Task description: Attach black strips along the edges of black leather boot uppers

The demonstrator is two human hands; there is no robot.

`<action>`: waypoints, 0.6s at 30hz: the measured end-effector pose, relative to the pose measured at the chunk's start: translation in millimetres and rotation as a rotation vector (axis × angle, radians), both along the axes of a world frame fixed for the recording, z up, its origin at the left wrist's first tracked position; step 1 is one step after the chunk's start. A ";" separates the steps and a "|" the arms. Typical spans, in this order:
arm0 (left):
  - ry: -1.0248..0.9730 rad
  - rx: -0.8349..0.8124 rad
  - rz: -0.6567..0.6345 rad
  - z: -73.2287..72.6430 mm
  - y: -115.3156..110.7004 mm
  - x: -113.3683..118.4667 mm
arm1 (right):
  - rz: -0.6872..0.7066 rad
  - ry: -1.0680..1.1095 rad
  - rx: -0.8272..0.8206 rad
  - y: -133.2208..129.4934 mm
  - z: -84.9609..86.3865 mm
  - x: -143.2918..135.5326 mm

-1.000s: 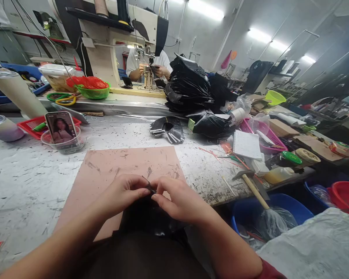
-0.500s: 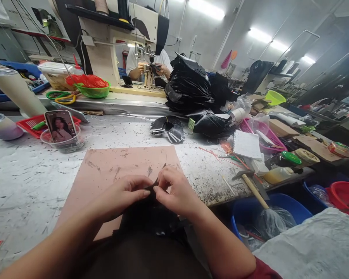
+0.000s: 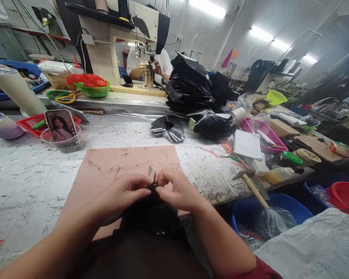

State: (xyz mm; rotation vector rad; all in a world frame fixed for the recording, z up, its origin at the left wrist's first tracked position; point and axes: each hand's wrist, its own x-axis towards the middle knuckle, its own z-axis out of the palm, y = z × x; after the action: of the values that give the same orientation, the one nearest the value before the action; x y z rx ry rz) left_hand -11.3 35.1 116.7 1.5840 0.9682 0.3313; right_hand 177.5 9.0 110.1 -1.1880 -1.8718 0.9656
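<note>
Both hands pinch the upper edge of a black leather-like piece (image 3: 151, 217) low in the middle of the view. My left hand (image 3: 130, 190) holds it between thumb and fingers, and my right hand (image 3: 176, 190) grips the same edge close by. A thin dark strip stands up between the fingertips. Most of the piece hangs dark in front of my body, so its full shape is hidden. Beneath and beyond the hands lies a pinkish board (image 3: 130, 161) with dark smudges.
Ahead stand a sewing machine (image 3: 101, 58) and a tall stack of black pieces (image 3: 189, 85). A phone (image 3: 61, 126) leans in a clear tub at left. To the right are a notebook (image 3: 247, 144), a hammer (image 3: 254, 190) and a blue bin (image 3: 279, 201). Another person sits behind the machine.
My right hand has shifted slightly down, still pinching the black edge. The strip between my fingertips now points more upright. Behind the machine, the other person's hand has lifted.
</note>
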 end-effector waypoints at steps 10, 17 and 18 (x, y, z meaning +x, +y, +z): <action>0.130 0.184 -0.122 1.4 12.3 1.0 | -0.028 -0.040 0.028 -1.1 0.3 -3.2; 0.154 0.159 -0.049 4.4 9.7 6.3 | -0.030 0.000 0.034 1.3 -1.9 -1.2; 0.153 0.169 -0.056 4.5 10.0 6.3 | -0.039 0.009 0.031 1.3 -2.2 -2.2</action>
State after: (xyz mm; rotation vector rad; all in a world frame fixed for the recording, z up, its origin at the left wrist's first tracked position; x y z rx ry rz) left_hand -5.0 45.0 121.1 1.8073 1.0323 0.2616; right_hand 175.3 10.3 107.9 -1.1956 -1.8431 0.9160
